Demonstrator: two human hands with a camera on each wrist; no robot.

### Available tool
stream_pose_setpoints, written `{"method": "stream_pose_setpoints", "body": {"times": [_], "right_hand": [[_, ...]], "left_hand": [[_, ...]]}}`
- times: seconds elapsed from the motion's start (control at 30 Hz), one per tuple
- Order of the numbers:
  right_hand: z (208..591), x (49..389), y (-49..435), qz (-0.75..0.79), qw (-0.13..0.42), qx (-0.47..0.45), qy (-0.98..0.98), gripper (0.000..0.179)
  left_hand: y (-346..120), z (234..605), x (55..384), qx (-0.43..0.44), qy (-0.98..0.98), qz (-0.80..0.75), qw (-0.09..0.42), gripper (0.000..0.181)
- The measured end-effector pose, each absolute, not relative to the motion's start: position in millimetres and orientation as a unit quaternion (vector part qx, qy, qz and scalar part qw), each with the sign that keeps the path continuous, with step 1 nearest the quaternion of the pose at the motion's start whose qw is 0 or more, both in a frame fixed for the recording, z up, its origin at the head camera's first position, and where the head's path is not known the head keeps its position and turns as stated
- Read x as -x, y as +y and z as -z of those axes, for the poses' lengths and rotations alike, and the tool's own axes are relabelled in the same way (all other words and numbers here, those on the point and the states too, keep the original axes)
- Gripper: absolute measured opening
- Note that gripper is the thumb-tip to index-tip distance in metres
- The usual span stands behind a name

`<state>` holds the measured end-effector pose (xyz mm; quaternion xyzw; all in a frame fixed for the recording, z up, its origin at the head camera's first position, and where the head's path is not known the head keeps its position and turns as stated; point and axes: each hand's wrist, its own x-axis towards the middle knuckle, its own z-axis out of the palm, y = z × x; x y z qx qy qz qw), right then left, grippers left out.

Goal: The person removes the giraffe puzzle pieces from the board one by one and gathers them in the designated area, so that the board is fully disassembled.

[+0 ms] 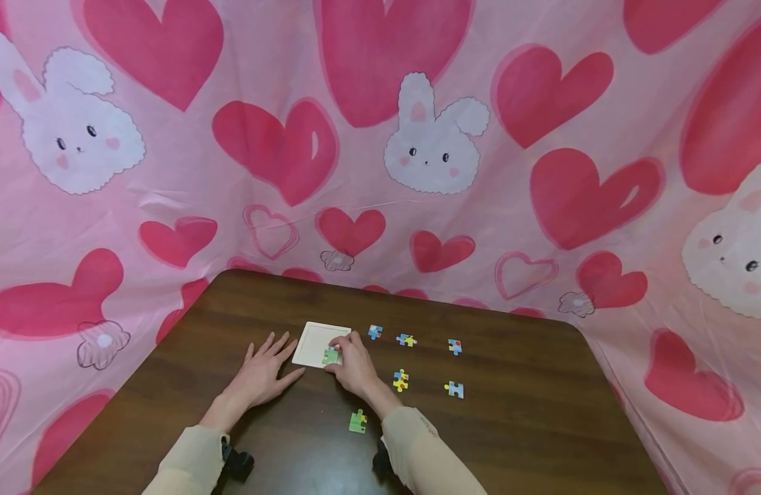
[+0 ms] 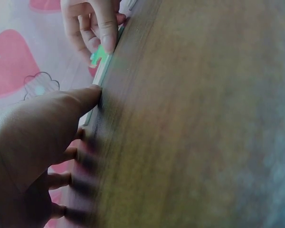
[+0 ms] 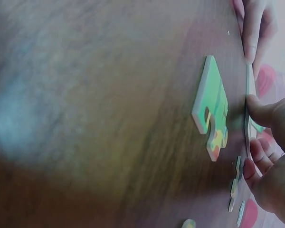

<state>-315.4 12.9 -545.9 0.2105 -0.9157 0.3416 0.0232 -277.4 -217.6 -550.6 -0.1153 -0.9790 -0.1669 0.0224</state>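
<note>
A white puzzle tray [image 1: 312, 339] with a raised rim lies on the table. My right hand [image 1: 354, 364] is over its right side, pinching a green puzzle piece [image 1: 331, 355] between thumb and fingers. From the left wrist view, this green piece [image 2: 99, 57] looks tilted at the tray surface; its far side is hidden by the fingers. My left hand [image 1: 261, 375] rests palm down at the left of the tray, fingers spread, its thumb [image 2: 92, 97] at the tray's near edge. Closer to me lies another green puzzle piece [image 1: 358, 421] with a yellow tab.
Several loose pieces lie right of the tray: a blue one [image 1: 375, 332], a blue-yellow one [image 1: 407, 340], one with a red spot [image 1: 455, 346], a yellow one [image 1: 401, 380] and a light blue one [image 1: 454, 390]. A pink heart-print cloth [image 1: 368, 179] hangs behind the brown table [image 1: 516, 426].
</note>
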Motion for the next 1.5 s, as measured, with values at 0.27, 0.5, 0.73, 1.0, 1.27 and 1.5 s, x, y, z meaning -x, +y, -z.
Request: {"method": "stream_pose_setpoints", "body": {"times": [0.27,0.5,0.73,1.0,1.27,1.5], "right_hand": [[564.8,322.8,14.4,-0.393,0.038,-0.22,-0.892,0.044],[571.4,322.3,12.0,-0.395,0.043,-0.206,-0.894,0.045],[552.9,310.4,19.5,-0.465,0.025,-0.214,-0.859,0.041],[532.0,302.4,52.0,-0.577,-0.086,-0.204,-0.786,0.039],[521.1,286.4,100.4,-0.59,-0.11,-0.202,-0.774,0.042],[528.6,273.0,151.2,-0.565,-0.095,-0.199,-0.795,0.045]], "left_hand": [[-217.9,550.6,276.6,0.116,-0.979,0.167,0.025,0.075],[-216.7,552.2,274.4,0.118,-0.978,0.168,0.027,0.074],[-217.0,553.2,274.7,0.116,-0.978,0.172,0.029,0.075],[-216.0,547.4,277.1,0.114,-0.979,0.169,0.024,0.076],[-216.5,546.5,277.5,0.116,-0.978,0.17,0.03,0.075],[-216.6,549.8,277.7,0.111,-0.978,0.173,0.026,0.077]]}}
